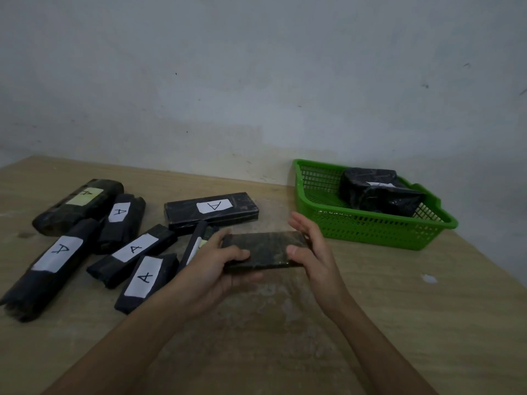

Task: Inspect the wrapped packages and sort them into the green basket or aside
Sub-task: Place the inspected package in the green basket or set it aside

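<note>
A left hand (216, 263) and right hand (310, 252) are gripping the ends of a flat, glossy black-wrapped package (265, 250) just above a pale wooden table (427, 323), with a green mesh basket (370, 232) sitting near the right, holding one bulky wrapped bundle (379, 195), and white-labelled packages (137, 249) lying scattered left.

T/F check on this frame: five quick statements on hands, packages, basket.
1. The left hand and right hand both grip the held package. True.
2. The green basket is empty. False: one wrapped package lies in it.
3. The labelled packages on the table show the letter A. True.
4. The basket stands to the person's left. False: it stands to the right.
5. The held package's upper face shows a white label. False: no label shows there.
</note>
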